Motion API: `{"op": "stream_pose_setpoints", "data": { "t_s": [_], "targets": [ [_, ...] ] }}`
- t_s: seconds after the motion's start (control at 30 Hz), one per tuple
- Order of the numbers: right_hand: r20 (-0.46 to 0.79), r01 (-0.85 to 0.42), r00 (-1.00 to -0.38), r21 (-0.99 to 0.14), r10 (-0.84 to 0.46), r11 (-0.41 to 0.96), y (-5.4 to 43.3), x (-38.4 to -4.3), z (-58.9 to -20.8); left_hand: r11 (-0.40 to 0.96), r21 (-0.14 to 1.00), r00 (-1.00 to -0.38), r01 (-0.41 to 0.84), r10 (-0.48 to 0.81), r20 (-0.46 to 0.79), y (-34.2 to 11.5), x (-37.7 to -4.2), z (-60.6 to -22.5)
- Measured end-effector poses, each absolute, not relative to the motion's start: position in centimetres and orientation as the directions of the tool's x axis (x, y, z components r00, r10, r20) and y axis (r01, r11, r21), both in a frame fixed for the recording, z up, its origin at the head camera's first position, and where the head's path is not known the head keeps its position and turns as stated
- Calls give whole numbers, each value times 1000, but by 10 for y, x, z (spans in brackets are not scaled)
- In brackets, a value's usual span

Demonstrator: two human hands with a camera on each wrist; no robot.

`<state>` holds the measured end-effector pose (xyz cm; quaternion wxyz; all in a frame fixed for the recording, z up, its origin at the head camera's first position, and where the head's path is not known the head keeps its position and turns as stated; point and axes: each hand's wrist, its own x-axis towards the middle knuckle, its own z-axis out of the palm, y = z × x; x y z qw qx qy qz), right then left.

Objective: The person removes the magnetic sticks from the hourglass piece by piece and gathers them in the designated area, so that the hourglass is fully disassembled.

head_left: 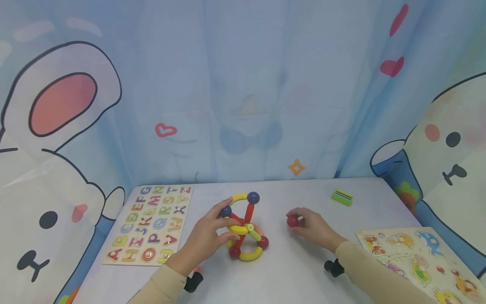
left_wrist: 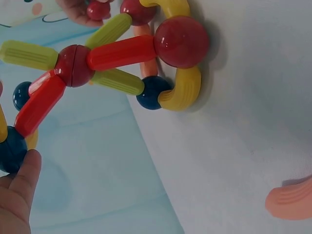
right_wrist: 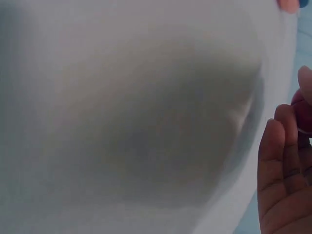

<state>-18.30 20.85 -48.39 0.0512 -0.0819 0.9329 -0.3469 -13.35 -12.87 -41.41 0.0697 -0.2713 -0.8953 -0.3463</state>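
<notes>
A standing magnetic stick-and-ball structure (head_left: 249, 213) has red, yellow and green rods joined by red and blue balls. My left hand (head_left: 203, 238) grips its upper left side, fingers and thumb around a blue ball (head_left: 225, 211) and a yellow curved rod (head_left: 238, 230). In the left wrist view, fingertips (left_wrist: 30, 168) touch a blue ball (left_wrist: 12, 150); the thumb is mostly out of frame. Right of the structure, my right hand (head_left: 317, 230) pinches a loose red ball (head_left: 292, 221) just above the table, apart from the structure. The right wrist view shows part of that ball (right_wrist: 303, 114) between thumb and fingers.
On the left lies an alphabet puzzle board (head_left: 146, 228); an animal puzzle board (head_left: 414, 257) is at the right. A green block with stripes (head_left: 342, 197) sits at the back right. An orange curved rod (left_wrist: 290, 200) rests on the table near my left wrist. Behind hangs a blue curtain (head_left: 243, 84).
</notes>
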Motion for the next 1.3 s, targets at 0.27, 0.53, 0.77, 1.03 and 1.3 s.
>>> {"op": "stream_pose_setpoints", "data": {
  "t_s": [0.27,0.53,0.77,1.03,1.3],
  "targets": [
    [-29,-136,-980,-616,-195,776,221,-186,-494,613,583,-843,533,440,308,-129,-134,-415],
    [-19,-148,-980,-598,-199,788,224,-191,-498,605,581,-836,545,444,322,-129,-133,-415],
    [-40,-137,-979,-584,-198,800,223,-191,-497,599,579,-831,554,446,333,-130,-134,-416],
    [-69,-119,-978,-587,-196,800,228,-189,-495,587,599,-835,546,444,325,-130,-134,-415],
    [-12,-133,-984,-610,-177,781,224,-185,-475,583,609,-839,537,442,316,-130,-133,-414]
  ]
}}
